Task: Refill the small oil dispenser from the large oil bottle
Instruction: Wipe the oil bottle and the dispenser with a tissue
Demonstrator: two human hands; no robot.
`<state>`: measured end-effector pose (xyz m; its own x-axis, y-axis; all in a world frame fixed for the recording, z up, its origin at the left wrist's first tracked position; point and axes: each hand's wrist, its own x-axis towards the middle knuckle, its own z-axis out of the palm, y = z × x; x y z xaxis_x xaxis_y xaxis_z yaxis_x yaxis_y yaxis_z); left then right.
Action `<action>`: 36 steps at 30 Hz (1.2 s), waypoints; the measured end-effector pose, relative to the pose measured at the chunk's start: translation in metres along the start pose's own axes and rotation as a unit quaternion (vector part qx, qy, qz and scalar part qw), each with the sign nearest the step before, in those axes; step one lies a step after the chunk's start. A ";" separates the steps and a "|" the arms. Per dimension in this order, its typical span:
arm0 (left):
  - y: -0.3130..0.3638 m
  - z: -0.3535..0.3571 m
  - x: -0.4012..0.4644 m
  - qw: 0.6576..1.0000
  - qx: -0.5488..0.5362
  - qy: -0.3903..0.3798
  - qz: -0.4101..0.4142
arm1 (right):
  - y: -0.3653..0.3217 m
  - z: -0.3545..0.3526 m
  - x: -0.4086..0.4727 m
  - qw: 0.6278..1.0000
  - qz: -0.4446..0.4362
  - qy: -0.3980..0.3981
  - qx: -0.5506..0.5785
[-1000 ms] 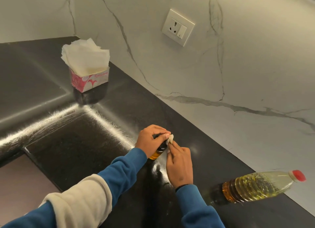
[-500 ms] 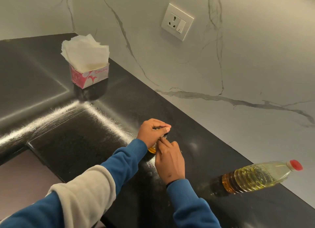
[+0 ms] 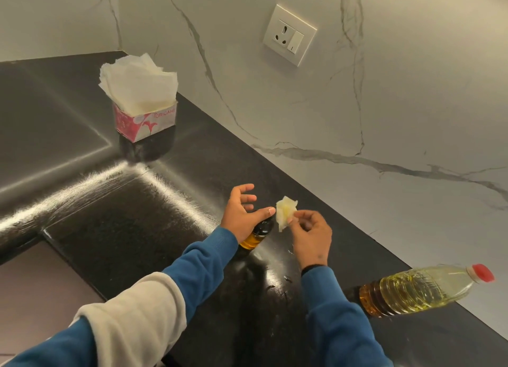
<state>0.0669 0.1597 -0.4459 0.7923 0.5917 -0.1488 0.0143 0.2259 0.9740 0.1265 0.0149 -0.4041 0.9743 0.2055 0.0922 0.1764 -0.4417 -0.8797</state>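
Both hands have come apart since half a second ago: my left hand [image 3: 238, 212] has let go of the small oil dispenser [image 3: 257, 234] and hovers over it, fingers spread and relaxed, thumb near the dark cap. My right hand [image 3: 309, 233] has pulled away to the right, pinching a crumpled, oil-stained tissue [image 3: 285, 212] between thumb and fingertips. Dispenser stands upright on the black surface [image 3: 192, 174], amber oil visible in its lower part, partly hidden under my left wrist. Large oil bottle [image 3: 420, 289], red cap on, stands well apart to the right, near the marble wall [image 3: 384, 119]. Tissue box [image 3: 145, 122] sits far back left. Wall socket [image 3: 289, 35] above.
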 end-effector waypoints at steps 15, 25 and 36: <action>-0.002 -0.001 0.004 1.000 -0.008 0.003 0.003 | -0.032 0.024 0.077 0.881 0.037 -0.446 -0.153; 0.001 0.001 -0.001 0.990 0.085 0.004 0.111 | -0.011 -0.003 0.029 0.969 -0.039 -0.222 -0.098; -0.008 0.022 -0.002 0.972 0.159 -0.082 0.154 | 0.032 -0.001 -0.026 0.968 0.017 0.000 -0.249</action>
<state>0.0789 0.1396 -0.4497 0.8752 0.4556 0.1628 -0.0732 -0.2080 0.9754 0.1075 -0.0058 -0.4345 0.9805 0.1846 0.0673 0.1909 -0.8144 -0.5480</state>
